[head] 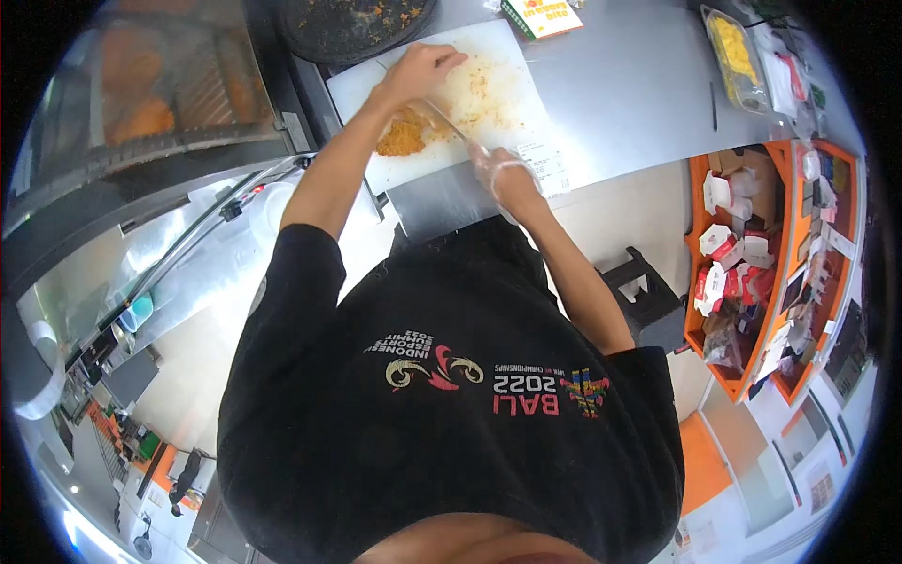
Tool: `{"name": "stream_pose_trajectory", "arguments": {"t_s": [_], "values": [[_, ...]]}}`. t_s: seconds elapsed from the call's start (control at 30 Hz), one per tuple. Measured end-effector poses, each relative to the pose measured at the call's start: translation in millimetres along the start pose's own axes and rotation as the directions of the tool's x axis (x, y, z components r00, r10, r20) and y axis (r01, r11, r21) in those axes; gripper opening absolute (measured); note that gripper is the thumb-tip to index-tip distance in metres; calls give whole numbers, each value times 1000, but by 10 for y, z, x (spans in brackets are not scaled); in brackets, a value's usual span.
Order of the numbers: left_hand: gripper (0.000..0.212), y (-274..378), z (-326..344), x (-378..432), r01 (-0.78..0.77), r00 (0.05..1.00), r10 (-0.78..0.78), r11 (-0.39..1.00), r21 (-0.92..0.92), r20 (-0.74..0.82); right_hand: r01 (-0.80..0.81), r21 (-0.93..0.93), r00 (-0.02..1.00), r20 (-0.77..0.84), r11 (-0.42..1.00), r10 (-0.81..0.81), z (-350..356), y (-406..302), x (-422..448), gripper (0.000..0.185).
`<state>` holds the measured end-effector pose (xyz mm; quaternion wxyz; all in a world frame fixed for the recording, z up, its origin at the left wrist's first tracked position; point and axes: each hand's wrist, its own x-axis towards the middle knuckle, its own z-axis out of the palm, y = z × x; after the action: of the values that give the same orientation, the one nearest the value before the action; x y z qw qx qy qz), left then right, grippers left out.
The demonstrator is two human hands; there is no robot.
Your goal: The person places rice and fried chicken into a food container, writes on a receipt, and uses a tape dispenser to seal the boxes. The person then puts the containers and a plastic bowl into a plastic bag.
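My right hand (506,175), in a clear plastic glove, grips a knife (447,121) by its handle. The blade slants forward and left over a white cutting board (504,53). Beside the blade lies a golden-brown breaded fried piece (402,137), partly behind my left forearm. My left hand (425,67) is above the board past the blade's far end, fingers extended and slightly bent, with nothing visible in them. Whether it touches the blade is hidden. Crumbs (479,84) are scattered across the board.
A dark round pan (359,28) with crumbs stands beyond the board. A printed slip (542,169) lies at its right corner, a food box (542,15) behind. Rightward are a clear tray of yellow food (736,56) and an orange shelf (736,381). A glass-fronted cabinet (176,77) stands left.
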<state>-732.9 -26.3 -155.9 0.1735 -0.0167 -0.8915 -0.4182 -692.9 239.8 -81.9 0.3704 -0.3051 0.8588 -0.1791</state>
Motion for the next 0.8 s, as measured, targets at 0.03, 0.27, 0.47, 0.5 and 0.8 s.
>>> {"name": "stream_pose_trajectory", "arguments": {"t_s": [0.03, 0.27, 0.47, 0.5, 0.8], "values": [[28, -67, -65, -22, -30, 1000, 29, 998, 46, 6, 0, 25, 1000, -5, 1000, 0, 5, -47, -12, 82], [28, 380, -221, -113, 114, 993, -114, 993, -17, -14, -54, 44, 998, -27, 998, 55, -419, -321, -368, 84], [28, 489, -598, -469, 190, 981, -187, 980, 59, -53, -54, 30, 986, 160, 998, 48, -383, -489, -452, 86], [28, 432, -618, -528, 195, 980, -189, 974, 113, -59, -20, 25, 987, 160, 999, 16, -307, -447, -390, 85], [24, 99, -392, -757, 277, 949, -246, 949, 148, -197, 151, -124, 980, 151, 981, -131, 364, 7, 215, 77]]}}
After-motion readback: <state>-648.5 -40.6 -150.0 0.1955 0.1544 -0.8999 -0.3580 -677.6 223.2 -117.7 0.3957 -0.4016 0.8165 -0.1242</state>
